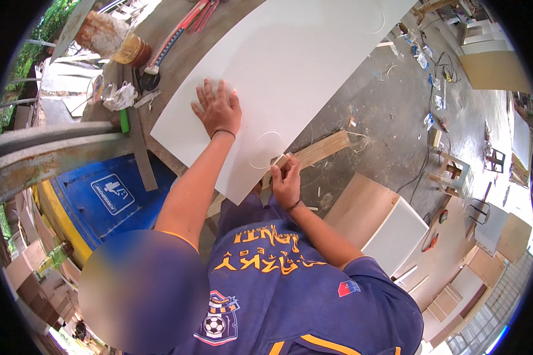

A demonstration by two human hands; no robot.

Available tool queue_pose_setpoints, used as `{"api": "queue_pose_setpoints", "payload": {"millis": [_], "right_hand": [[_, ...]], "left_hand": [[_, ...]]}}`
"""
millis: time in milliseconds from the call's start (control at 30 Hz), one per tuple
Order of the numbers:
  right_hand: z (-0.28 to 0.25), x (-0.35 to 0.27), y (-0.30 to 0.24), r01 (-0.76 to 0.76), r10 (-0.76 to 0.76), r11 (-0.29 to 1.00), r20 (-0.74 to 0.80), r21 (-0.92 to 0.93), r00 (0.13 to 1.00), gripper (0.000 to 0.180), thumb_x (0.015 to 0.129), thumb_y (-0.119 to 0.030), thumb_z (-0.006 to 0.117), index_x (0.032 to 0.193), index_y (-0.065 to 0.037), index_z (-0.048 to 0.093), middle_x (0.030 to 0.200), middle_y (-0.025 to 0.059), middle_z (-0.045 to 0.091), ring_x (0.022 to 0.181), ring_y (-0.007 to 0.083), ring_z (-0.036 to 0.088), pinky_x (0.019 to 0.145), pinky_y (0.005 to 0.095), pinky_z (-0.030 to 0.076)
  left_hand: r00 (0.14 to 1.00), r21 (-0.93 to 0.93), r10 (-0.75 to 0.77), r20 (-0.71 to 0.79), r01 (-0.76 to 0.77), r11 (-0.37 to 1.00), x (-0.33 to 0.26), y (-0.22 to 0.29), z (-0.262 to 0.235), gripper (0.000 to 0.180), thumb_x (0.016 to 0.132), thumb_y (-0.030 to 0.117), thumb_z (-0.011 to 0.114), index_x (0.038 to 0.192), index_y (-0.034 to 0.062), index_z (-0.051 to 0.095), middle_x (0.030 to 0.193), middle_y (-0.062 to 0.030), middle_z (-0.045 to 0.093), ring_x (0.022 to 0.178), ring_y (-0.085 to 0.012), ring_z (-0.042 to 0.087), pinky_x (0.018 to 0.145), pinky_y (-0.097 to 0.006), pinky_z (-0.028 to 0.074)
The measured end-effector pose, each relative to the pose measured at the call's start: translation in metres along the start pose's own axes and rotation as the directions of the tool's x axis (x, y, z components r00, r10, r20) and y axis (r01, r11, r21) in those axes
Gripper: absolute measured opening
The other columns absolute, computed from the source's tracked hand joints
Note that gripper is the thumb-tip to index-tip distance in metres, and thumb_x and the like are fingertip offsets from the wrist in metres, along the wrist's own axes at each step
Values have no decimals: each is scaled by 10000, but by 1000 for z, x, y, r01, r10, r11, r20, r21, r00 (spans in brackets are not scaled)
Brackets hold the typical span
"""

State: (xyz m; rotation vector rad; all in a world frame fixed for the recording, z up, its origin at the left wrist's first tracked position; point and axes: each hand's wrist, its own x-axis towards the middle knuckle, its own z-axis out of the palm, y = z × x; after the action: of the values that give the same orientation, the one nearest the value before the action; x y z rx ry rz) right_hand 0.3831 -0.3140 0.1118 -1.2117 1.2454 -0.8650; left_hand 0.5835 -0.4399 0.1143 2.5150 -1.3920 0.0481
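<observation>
A large white panel (266,77) slants across the workbench, its near corner close to my body. My left hand (219,109) lies flat on the panel with its fingers spread. At the panel's right edge, my right hand (286,182) is closed, thumb and fingers pinched together. A small pale thing shows at its fingertips, too little to name. Next to these fingers, a thin white strip (266,133) curls in a loop over the panel. Below the edge, a wooden board (323,149) sticks out to the right.
A blue bin (109,198) with a yellow side stands at left. Beyond the panel lie a long red-and-dark handled tool (175,41) and a stained brown container (133,50). A wooden box with a white face (391,234) sits at right, with cables (423,171) and scraps on the floor.
</observation>
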Motion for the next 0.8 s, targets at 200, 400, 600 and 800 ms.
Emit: {"api": "queue_pose_setpoints", "payload": {"millis": [200,400,600,800], "right_hand": [[7,-2,4,103,-106,994,-91,-37,990,431,910,-141,571,1217,50,336,984,151,573,829,176,576,716,302,479],[14,1,9,125,-141,988,-214,-85,967,441,916,-180,576,1239,45,375,867,74,523,763,143,497,684,284,447],[26,-9,-8,26,-66,990,-300,-136,952,451,924,-185,563,1281,21,380,825,49,489,721,125,455,662,268,419],[39,-26,1,54,-112,981,-318,-187,941,470,921,-185,558,1285,42,366,806,48,470,701,129,439,650,265,410]], "left_hand": [[998,-108,17,-52,-23,994,-3,-7,-4,448,866,414,521,1262,206,527,1460,-93,328,1377,-310,223,1079,-593,129],[831,-63,516,206,-515,855,-8,-20,-32,693,812,576,516,1387,211,389,1521,-67,203,1409,-276,149,1098,-578,69],[647,-176,736,201,-715,677,-26,-52,-43,681,846,579,473,1407,212,353,1521,-61,191,1413,-238,141,1121,-534,80],[653,-151,720,236,-707,691,-27,-53,-44,676,877,622,369,1425,231,314,1528,-48,165,1418,-218,104,1135,-510,59]]}}
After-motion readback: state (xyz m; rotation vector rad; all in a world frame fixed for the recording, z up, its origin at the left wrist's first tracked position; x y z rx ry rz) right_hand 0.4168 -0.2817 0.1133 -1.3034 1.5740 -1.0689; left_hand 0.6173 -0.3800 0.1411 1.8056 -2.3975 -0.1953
